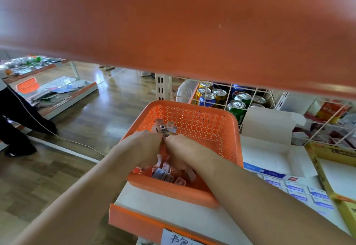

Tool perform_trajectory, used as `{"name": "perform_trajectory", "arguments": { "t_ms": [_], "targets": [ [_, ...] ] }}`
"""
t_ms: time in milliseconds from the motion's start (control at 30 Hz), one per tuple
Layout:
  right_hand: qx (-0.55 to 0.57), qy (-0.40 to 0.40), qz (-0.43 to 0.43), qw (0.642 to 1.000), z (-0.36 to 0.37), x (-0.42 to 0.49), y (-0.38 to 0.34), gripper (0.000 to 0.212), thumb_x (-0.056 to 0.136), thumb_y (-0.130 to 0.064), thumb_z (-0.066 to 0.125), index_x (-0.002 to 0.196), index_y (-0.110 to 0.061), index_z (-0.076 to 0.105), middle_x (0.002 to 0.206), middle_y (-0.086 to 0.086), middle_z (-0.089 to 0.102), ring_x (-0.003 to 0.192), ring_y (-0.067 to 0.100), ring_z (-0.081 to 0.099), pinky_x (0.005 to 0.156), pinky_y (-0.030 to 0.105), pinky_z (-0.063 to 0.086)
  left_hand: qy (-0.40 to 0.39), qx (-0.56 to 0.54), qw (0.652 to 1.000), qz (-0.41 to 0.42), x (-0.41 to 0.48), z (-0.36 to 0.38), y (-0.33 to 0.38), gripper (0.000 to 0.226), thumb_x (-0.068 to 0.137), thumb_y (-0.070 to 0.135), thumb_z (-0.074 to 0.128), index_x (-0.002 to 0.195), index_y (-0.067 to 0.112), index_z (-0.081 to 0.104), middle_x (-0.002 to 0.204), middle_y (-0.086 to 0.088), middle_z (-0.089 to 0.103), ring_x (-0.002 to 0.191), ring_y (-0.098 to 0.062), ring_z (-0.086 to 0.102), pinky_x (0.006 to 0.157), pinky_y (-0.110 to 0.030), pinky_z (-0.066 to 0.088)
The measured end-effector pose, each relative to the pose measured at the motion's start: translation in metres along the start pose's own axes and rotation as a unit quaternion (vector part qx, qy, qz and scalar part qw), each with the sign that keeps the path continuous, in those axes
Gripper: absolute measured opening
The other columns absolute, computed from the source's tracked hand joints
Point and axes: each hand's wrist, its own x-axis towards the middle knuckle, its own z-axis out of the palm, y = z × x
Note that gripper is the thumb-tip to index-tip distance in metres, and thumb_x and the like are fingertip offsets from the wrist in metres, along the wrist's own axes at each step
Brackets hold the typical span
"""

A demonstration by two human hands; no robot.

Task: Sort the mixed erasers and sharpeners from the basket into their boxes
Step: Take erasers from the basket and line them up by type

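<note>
An orange perforated basket (202,121) sits on a white shelf and holds several small pink and blue erasers and sharpeners (163,173) along its near side. Both my hands are inside it, close together. My left hand (142,148) grips a cluster of small pink and grey pieces (163,127), raised in front of the basket's far wall. My right hand (183,152) is curled over the pile, with pink pieces (190,173) sticking out under its fingers. An open white box (269,148) stands just right of the basket.
An orange shelf (173,23) hangs low overhead. Drink cans (221,94) stand behind a wire grid at the back. Small blue-and-white boxes (298,189) and a yellow carton (337,154) lie to the right. A person (19,113) stands at the left on the wooden floor.
</note>
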Motion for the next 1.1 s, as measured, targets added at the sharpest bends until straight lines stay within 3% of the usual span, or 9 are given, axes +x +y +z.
{"name": "perform_trajectory", "arguments": {
  "t_ms": [100, 167, 267, 400, 567, 733, 833, 967, 1100],
  "targets": [
    [0.066, -0.034, 0.023, 0.997, -0.002, -0.002, 0.009, 0.011, 0.087, -0.020, 0.062, 0.084, -0.013, 0.054, 0.085, 0.010, 0.054, 0.078, 0.027, 0.053, 0.067, 0.029, 0.045, 0.098, -0.099, 0.990, -0.010, -0.007, -0.008, -0.006, 0.016, 0.091, 0.020, 0.057, 0.102, 0.028, 0.066, 0.097, 0.003, 0.062, 0.076, -0.013, 0.060, 0.050, -0.017, 0.040],
    [0.015, -0.071, 0.026, 0.997, -0.002, -0.003, 0.012, 0.016, 0.089, -0.020, 0.061, 0.079, -0.011, 0.051, 0.079, 0.010, 0.053, 0.073, 0.026, 0.052, 0.055, 0.025, 0.042, 0.160, -0.174, 0.972, 0.013, -0.013, -0.007, -0.009, 0.013, 0.089, 0.023, 0.061, 0.093, 0.031, 0.070, 0.093, 0.004, 0.063, 0.077, -0.014, 0.062, 0.051, -0.017, 0.041],
    [-0.035, -0.094, 0.023, 0.995, -0.004, -0.002, 0.009, 0.021, 0.091, -0.019, 0.057, 0.106, -0.005, 0.061, 0.093, 0.014, 0.063, 0.083, 0.027, 0.060, 0.057, 0.027, 0.043, 0.194, -0.261, 0.945, 0.045, -0.021, -0.001, -0.010, 0.006, 0.086, 0.026, 0.070, 0.091, 0.025, 0.071, 0.088, 0.004, 0.064, 0.077, -0.013, 0.063, 0.060, -0.024, 0.051],
    [0.094, 0.063, 0.034, 0.993, -0.024, -0.025, 0.023, 0.018, 0.093, -0.021, 0.055, 0.108, -0.010, 0.059, 0.098, 0.008, 0.065, 0.087, 0.024, 0.064, 0.071, 0.033, 0.052, 0.211, -0.378, 0.901, 0.035, -0.032, 0.005, -0.004, 0.017, 0.075, 0.016, 0.079, 0.083, 0.029, 0.070, 0.079, 0.010, 0.061, 0.065, -0.004, 0.059, 0.058, -0.018, 0.042],
    [0.403, 0.211, 0.000, 0.891, -0.045, -0.103, 0.063, 0.005, 0.092, -0.020, 0.061, 0.095, -0.017, 0.058, 0.081, 0.005, 0.064, 0.055, 0.019, 0.067, 0.047, 0.029, 0.049, 0.211, -0.516, 0.827, 0.078, -0.054, -0.005, 0.040, 0.022, 0.076, 0.008, 0.077, 0.089, 0.025, 0.072, 0.079, 0.008, 0.074, 0.062, 0.005, 0.064, 0.056, -0.008, 0.043],
    [0.505, 0.246, 0.056, 0.825, -0.031, -0.191, 0.115, 0.030, 0.081, 0.002, 0.068, 0.096, -0.025, 0.069, 0.081, -0.001, 0.069, 0.062, 0.015, 0.065, 0.057, 0.021, 0.052, 0.203, -0.578, 0.772, 0.171, -0.072, -0.017, 0.105, 0.016, 0.080, 0.012, 0.072, 0.089, 0.024, 0.070, 0.080, 0.004, 0.075, 0.070, -0.009, 0.071, 0.066, -0.020, 0.057],
    [0.510, 0.264, 0.121, 0.810, -0.014, -0.233, 0.146, 0.022, 0.078, 0.004, 0.070, 0.085, -0.016, 0.072, 0.067, 0.004, 0.070, 0.059, 0.018, 0.064, 0.061, 0.027, 0.053, 0.179, -0.547, 0.785, 0.228, -0.076, -0.014, 0.146, 0.018, 0.081, 0.019, 0.071, 0.099, 0.022, 0.069, 0.079, 0.002, 0.072, 0.069, -0.008, 0.069, 0.067, -0.027, 0.058],
    [0.539, 0.246, 0.168, 0.788, 0.007, -0.275, 0.173, 0.024, 0.076, 0.007, 0.071, 0.060, -0.010, 0.070, 0.057, 0.011, 0.064, 0.052, 0.017, 0.059, 0.049, 0.022, 0.049, 0.165, -0.497, 0.812, 0.259, -0.073, 0.000, 0.197, 0.017, 0.082, 0.021, 0.072, 0.097, 0.025, 0.069, 0.069, 0.015, 0.061, 0.066, -0.003, 0.062, 0.069, -0.029, 0.056],
    [0.410, 0.203, 0.225, 0.860, 0.028, -0.295, 0.193, 0.014, 0.074, -0.004, 0.075, 0.066, -0.014, 0.070, 0.055, -0.002, 0.061, 0.050, 0.010, 0.051, 0.053, 0.026, 0.042, 0.144, -0.492, 0.829, 0.227, -0.066, 0.021, 0.224, 0.018, 0.081, 0.017, 0.073, 0.090, 0.031, 0.067, 0.071, 0.006, 0.064, 0.065, -0.010, 0.061, 0.068, -0.033, 0.054]
  ]
}}
